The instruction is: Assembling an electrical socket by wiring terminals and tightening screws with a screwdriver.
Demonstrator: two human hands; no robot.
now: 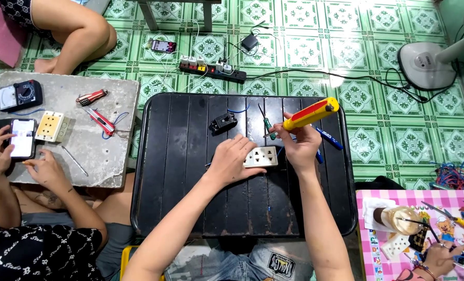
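Left hand point(233, 158) pins white socket point(261, 156) — right hand point(300, 144) just beside.

On the black slatted tray surface point(190, 198) our left grip point(235, 156) lies upon the white rectangular plastic socket plate point(261, 156); our right grip point(300, 145), just right, holds the yellow-handled screwdriver point(311, 114). Behind lies the small black switch module point(222, 123).

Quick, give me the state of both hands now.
Left hand: open, pressing down on the white socket plate.
Right hand: closed around the yellow-and-red screwdriver.
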